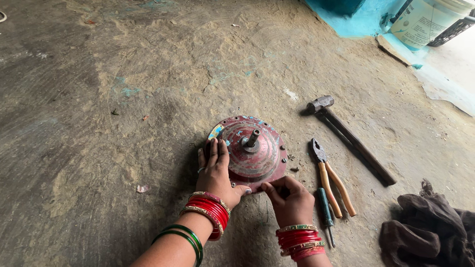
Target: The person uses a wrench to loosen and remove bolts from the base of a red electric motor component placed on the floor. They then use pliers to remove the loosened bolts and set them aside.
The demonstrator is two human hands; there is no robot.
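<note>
left hand [216, 170]: my palm lies flat, released, on the red motor cover [250, 153].
right hand [289, 198]: i pinch its near rim.
risk: fingers could slip; the cover might tip off the floor [99, 123].

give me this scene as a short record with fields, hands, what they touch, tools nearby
setting: bare earthen floor
left hand: palm flat on the left side of a round red metal motor housing
right hand: fingertips pinching at the housing's near rim
housing: lies flat, short steel shaft pointing up from its centre, chipped paint
tools to the right: hammer, pliers with orange handles, green-handled screwdriver
other: dark cloth at lower right, white bucket at top right
wrists: red and green bangles
</note>
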